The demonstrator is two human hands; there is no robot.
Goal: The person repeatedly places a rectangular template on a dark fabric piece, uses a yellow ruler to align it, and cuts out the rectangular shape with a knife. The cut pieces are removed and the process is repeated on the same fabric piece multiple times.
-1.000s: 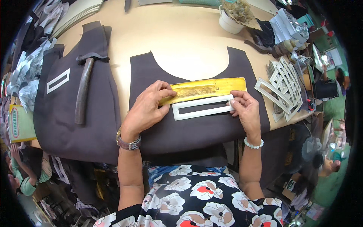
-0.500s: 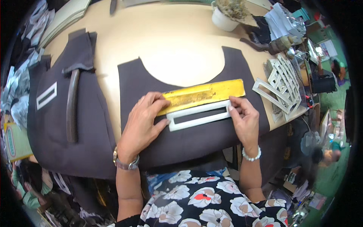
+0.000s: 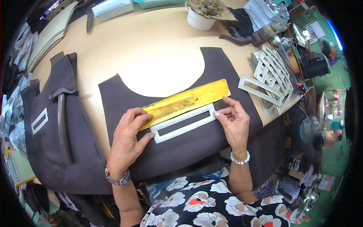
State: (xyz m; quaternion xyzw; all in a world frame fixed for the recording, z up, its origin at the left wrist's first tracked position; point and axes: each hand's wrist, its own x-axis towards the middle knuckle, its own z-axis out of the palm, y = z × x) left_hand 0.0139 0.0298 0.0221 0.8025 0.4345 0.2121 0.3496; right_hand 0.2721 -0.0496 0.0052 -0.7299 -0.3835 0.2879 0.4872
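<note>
A white rectangular frame with a long slot (image 3: pixel 185 129) lies on a dark cloth piece (image 3: pixel 174 160) with a curved neckline cut. Along its far edge runs a yellow strip (image 3: pixel 206 94), stained brown in the middle. My left hand (image 3: pixel 126 142) rests its fingertips on the strip's left part, its thumb at the frame's left end. At the other end, my right hand (image 3: pixel 236 123) has its thumb on the frame and its index finger stretched toward the strip's right end. Both hands keep the two pieces side by side.
On the left, a hammer (image 3: pixel 63 128) lies on another dark cloth piece (image 3: pixel 81 170), beside a similar white frame (image 3: pixel 41 126). Stacked slotted frames (image 3: pixel 270 73) sit at the table's right edge. Farther back stand a white pot (image 3: pixel 198 22) and a dark-handled tool (image 3: pixel 261 36).
The whole view has shifted, so the table's things appear farther left. My hands keep their places at the strip and frame; the right index finger is a little straighter.
</note>
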